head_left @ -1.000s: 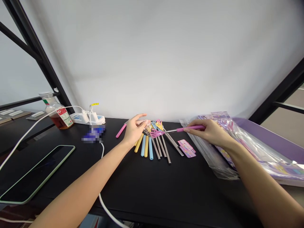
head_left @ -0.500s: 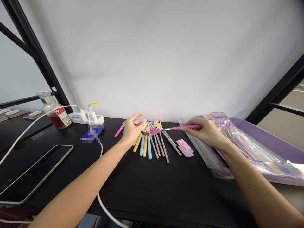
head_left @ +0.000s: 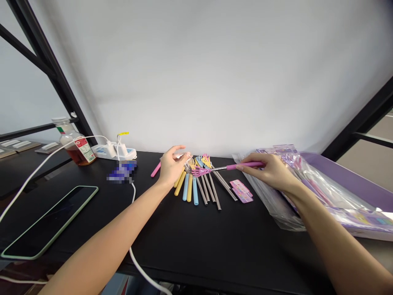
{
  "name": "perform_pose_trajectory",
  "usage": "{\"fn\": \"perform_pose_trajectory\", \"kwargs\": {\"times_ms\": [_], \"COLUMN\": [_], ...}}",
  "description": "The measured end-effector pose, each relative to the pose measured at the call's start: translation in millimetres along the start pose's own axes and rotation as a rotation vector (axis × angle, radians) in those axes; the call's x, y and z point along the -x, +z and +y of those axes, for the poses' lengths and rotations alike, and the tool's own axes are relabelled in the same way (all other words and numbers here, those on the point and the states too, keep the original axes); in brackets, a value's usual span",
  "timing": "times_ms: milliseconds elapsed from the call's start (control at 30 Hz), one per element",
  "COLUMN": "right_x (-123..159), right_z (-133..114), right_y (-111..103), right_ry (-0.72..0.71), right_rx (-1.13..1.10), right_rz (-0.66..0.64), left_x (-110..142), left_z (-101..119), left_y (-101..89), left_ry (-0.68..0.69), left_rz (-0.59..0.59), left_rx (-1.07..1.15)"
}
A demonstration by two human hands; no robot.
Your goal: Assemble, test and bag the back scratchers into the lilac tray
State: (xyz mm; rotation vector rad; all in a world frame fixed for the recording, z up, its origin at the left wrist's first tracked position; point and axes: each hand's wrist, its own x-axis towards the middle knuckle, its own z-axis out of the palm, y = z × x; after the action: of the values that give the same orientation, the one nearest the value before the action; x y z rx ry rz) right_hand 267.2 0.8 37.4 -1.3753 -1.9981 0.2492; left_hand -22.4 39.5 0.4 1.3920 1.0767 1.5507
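Note:
My right hand point(head_left: 267, 171) grips the pink handle of a telescopic back scratcher point(head_left: 235, 166), whose pink claw head point(head_left: 200, 171) rests over a fan of similar back scratchers point(head_left: 204, 184). These have blue, yellow and grey shafts or handles, with coloured claw heads bunched at the top. My left hand point(head_left: 173, 167) sits at the pile's far left end. Its fingers close on a shiny metal shaft point(head_left: 186, 157) that seems to belong to a pink handle point(head_left: 156, 169) poking out behind the hand. Small pink cards point(head_left: 241, 191) lie just right of the pile.
A purple tray point(head_left: 346, 180) at right holds clear bagged packs, and more plastic bags point(head_left: 270, 205) lie at its side. On the black table point(head_left: 190, 246) are a tablet point(head_left: 49, 223), a bottle point(head_left: 76, 149), a power strip point(head_left: 113, 152) and a white cable point(head_left: 132, 250).
The view bobs slightly. Both hands stay by the pile, and the right hand keeps its hold on the pink handle, with only small shifts of the claw head.

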Motion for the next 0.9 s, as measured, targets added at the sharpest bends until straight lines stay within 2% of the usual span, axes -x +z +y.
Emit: {"fn": "perform_pose_trajectory", "kwargs": {"times_ms": [267, 667, 900], "right_x": [-0.4, -1.2, -3.1], "right_z": [-7.1, -4.1, -2.2], "right_y": [8.8, 9.9, 12.5], "right_ry": [-0.01, -0.006, -0.062], "right_rx": [-0.017, 0.019, -0.001], "right_rz": [-0.006, 0.031, 0.073], "left_x": [3.1, 2.2, 6.6], "left_z": [4.7, -3.6, 6.3], "left_y": [1.2, 1.7, 6.3], "left_ry": [-0.022, -0.003, -0.101], "left_rz": [0.016, -0.04, -0.053], "left_rx": [-0.038, -0.011, 0.078]}}
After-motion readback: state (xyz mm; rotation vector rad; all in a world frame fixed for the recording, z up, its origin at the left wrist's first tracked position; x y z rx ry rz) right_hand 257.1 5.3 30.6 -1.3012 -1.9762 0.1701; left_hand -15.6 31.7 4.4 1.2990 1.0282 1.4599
